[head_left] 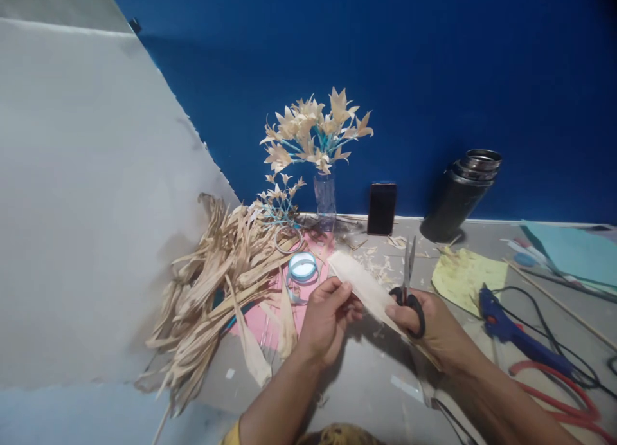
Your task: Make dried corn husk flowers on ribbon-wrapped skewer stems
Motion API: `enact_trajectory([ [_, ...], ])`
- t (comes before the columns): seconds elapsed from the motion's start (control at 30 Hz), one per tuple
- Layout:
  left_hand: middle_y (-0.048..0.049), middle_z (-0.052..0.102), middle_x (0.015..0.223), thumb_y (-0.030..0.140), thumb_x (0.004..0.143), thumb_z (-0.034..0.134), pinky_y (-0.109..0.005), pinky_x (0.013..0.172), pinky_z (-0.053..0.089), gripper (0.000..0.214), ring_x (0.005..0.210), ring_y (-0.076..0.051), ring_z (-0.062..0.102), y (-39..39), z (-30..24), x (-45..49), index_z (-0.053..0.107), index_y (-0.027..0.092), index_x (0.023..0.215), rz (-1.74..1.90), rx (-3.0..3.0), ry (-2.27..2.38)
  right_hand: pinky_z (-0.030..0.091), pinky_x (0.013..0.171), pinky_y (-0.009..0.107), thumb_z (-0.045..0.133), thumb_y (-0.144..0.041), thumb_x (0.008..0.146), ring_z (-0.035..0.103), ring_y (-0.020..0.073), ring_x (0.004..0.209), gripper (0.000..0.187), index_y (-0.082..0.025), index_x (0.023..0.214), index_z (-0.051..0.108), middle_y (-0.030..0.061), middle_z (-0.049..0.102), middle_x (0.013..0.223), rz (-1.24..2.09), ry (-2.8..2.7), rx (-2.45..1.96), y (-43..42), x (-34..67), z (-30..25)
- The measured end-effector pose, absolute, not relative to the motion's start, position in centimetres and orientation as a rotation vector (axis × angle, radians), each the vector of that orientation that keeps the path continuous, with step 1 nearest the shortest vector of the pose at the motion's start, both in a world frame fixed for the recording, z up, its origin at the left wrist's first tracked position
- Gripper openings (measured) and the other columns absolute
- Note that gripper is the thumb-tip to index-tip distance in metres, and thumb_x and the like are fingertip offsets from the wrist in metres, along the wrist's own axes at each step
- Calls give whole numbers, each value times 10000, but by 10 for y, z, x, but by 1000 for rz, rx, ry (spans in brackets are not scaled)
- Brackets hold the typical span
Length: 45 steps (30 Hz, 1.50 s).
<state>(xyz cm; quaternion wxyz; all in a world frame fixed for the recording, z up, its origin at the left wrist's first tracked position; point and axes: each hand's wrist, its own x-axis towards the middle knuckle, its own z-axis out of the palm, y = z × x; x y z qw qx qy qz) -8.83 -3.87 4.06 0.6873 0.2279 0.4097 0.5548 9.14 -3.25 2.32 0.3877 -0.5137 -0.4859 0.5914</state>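
Note:
A pale, flat piece of corn husk [361, 284] stretches between my two hands above the table. My left hand [330, 319] is closed on its lower edge, thumb on top. In my right hand [434, 326] are black-handled scissors [410, 265], their blades pointing up and away from the husk. The right thumb also presses on the husk's near end. Left of my hands lies a large heap of dried corn husks [212, 290], partly over a pink sheet [313, 245]. A roll of light blue tape [303, 267] rests on that sheet.
Husk flowers [313, 130] stand in a clear vase [324, 197] by the blue wall. Beside it are a phone [382, 208] and a dark flask [457, 197]. To the right lie a yellow sheet [467, 278], a blue glue gun [520, 342] and red-handled scissors [573, 384].

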Motion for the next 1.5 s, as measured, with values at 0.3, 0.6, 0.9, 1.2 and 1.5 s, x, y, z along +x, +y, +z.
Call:
enact_trajectory([
  [0.3, -18, 676, 688, 308, 577, 939, -219, 550, 461, 416, 551, -90, 564, -38, 33, -82, 698, 108, 851, 1244, 538, 956, 348, 534, 267, 794, -402, 674, 436, 137, 578, 287, -178, 699, 616, -27, 527, 603, 1438, -1346, -1317, -31, 92, 27],
  [0.6, -72, 712, 731, 273, 576, 909, -231, 570, 417, 337, 584, -106, 554, -42, 23, -67, 758, 91, 816, 1110, 637, 955, 405, 580, 269, 844, -395, 655, 520, 157, 626, 324, -174, 779, 642, -9, 614, 664, 1514, -1263, -1272, -32, 92, 19],
  [0.9, -85, 738, 822, 238, 525, 922, -272, 686, 465, 415, 721, -173, 635, -38, 22, -76, 770, 114, 890, 974, 751, 844, 350, 511, 249, 791, -402, 622, 421, 119, 535, 293, -177, 679, 613, -40, 526, 559, 1466, -1143, -1349, -34, 91, 22],
  [1.2, -33, 655, 703, 350, 526, 966, -248, 602, 422, 480, 577, -103, 541, -37, 14, -72, 741, 110, 876, 1004, 644, 736, 381, 487, 248, 744, -467, 659, 484, 142, 526, 298, -194, 685, 626, -16, 584, 569, 1181, -1223, -1485, -41, 84, 26],
  [1.5, -26, 620, 659, 426, 657, 886, -226, 568, 421, 392, 554, -94, 525, -39, 4, -54, 674, 115, 769, 1098, 438, 778, 473, 557, 299, 720, -465, 669, 595, 203, 567, 269, -204, 683, 656, 35, 674, 612, 937, -1256, -1522, -46, 82, 15],
])
